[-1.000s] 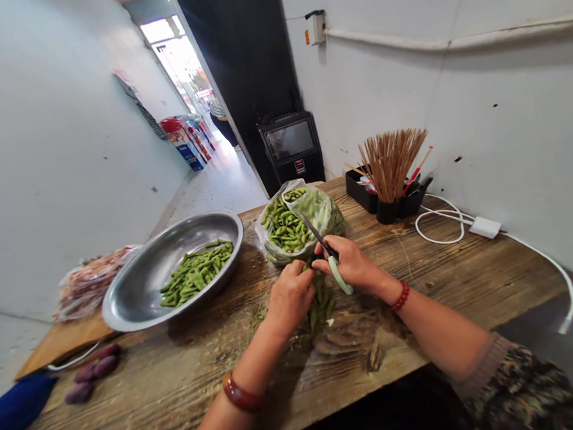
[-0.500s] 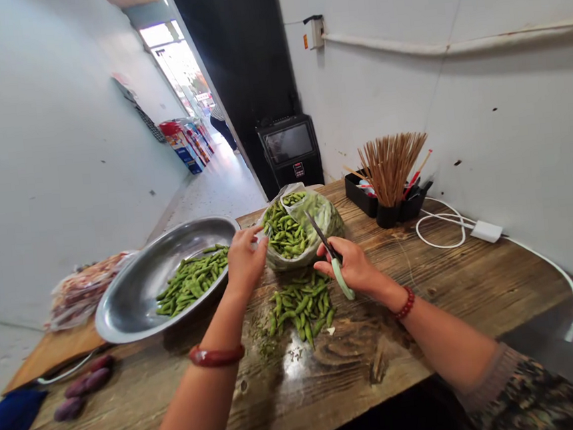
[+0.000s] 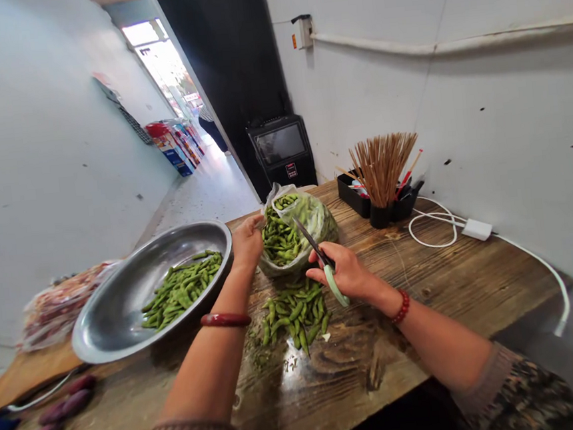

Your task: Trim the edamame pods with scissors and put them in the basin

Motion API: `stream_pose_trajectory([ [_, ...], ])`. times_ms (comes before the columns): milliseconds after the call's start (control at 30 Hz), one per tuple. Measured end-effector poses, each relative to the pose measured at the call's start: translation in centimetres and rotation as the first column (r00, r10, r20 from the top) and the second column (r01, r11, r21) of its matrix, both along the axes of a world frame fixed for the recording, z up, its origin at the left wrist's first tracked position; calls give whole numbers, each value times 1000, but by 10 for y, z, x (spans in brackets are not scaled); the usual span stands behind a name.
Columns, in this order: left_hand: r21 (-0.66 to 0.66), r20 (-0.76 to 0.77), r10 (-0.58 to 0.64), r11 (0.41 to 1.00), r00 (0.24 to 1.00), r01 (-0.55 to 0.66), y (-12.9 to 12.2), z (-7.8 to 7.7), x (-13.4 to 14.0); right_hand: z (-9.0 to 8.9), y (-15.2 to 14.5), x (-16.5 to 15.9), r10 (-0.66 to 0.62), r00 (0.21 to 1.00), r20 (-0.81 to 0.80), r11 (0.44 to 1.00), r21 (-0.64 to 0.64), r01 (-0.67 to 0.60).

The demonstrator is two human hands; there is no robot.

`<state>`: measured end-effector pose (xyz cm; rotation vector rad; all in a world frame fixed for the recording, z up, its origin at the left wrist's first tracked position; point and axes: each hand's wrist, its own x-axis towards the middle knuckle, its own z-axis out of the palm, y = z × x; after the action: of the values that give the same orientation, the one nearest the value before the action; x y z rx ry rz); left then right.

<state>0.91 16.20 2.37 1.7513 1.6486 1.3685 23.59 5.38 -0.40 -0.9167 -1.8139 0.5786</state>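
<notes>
Nearest the camera, on the worn wooden table [image 3: 437, 282], a loose heap of green pods [image 3: 295, 311] lies between the two forearms, just below and to the left of the right hand [image 3: 344, 273]. That hand is curled shut around the pale green handle of the scissors [image 3: 320, 259], whose dark blades point up and away toward the bag, their tips over its open mouth; whether the blades are parted or together cannot be told. A red bead bracelet sits on that wrist, and a red bangle on the left forearm. The left hand [image 3: 247, 242] reaches further out, past the heap, its fingers bent at the near left edge of the clear plastic bag of pods [image 3: 292, 231]; whether they pinch the plastic or a pod cannot be told. Just left of that hand stands the wide metal basin [image 3: 123, 303], holding more pods on its far side. Further left lie purple sweet potatoes [image 3: 57, 412] and a bag of reddish food [image 3: 58, 305]. Beyond the right hand, by the wall, a black holder of wooden skewers [image 3: 383, 173] stands beside a white cable and charger [image 3: 475, 228].
</notes>
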Motion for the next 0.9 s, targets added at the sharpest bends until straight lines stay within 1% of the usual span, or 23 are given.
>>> stream_pose_trajectory([
  [100, 12, -172, 40, 999, 984, -39, -2, 6, -12, -1, 1, 0, -9, 1000, 5, 1000, 6, 9],
  [167, 30, -262, 96, 995, 960, -92, -9, 11, -18, -1, 1, 1, -11, 1000, 8, 1000, 10, 11],
  [200, 66, -310, 117, 993, 943, -101, -15, 13, -19, -1, 1, 1, -11, 1000, 9, 1000, 12, 11],
  [233, 115, -360, 120, 990, 925, -84, -22, 17, -19, -1, 0, 1, -10, 1000, 9, 1000, 13, 10],
  [267, 159, -408, 102, 986, 907, -39, -29, 20, -16, 0, 0, 1, -9, 1000, 9, 1000, 14, 9],
  [300, 172, -452, 47, 985, 891, 35, -36, 23, -12, 0, -1, 1, -9, 1000, 9, 1000, 13, 8],
  [333, 138, -489, -44, 982, 871, 127, -43, 26, -7, 0, -1, 1, -7, 1000, 10, 1000, 12, 7],
  [367, 59, -522, -162, 972, 837, 225, -49, 28, -1, 1, -1, 1, -6, 1000, 11, 1000, 10, 6],
  [400, -36, -551, -281, 949, 786, 313, -53, 28, 5, 1, -2, 1, -6, 1000, 13, 1000, 10, 6],
  [433, -123, -575, -374, 919, 728, 375, -55, 28, 10, 1, -2, 1, -6, 1000, 17, 1000, 9, 6],
  [467, -190, -599, -426, 898, 678, 396, -56, 28, 15, 1, -1, 1, -9, 1000, 20, 1000, 8, 9],
  [500, -239, -624, -444, 892, 643, 384, -55, 26, 20, 0, -1, 1, -12, 1000, 23, 1000, 8, 12],
  [567, -297, -673, -431, 902, 601, 314, -49, 22, 26, -1, 0, 1, -13, 1000, 27, 1000, 7, 12],
  [633, -320, -716, -418, 908, 559, 269, -42, 19, 31, -2, 0, 1, -7, 1000, 26, 1000, 10, 7],
  [700, -315, -747, -404, 914, 527, 254, -36, 16, 35, -2, 1, 2, 0, 1000, 21, 1000, 13, 0],
  [800, -294, -751, -381, 924, 539, 244, -35, 15, 37, 0, 0, 2, 6, 1000, 21, 1000, 6, -7],
  [867, -301, -716, -409, 912, 565, 279, -36, 16, 33, 1, 0, 2, 10, 1000, 20, 1000, 4, -10],
  [900, -319, -690, -444, 896, 572, 310, -36, 17, 30, 2, 0, 3, 11, 1000, 18, 1000, 6, -12],
])
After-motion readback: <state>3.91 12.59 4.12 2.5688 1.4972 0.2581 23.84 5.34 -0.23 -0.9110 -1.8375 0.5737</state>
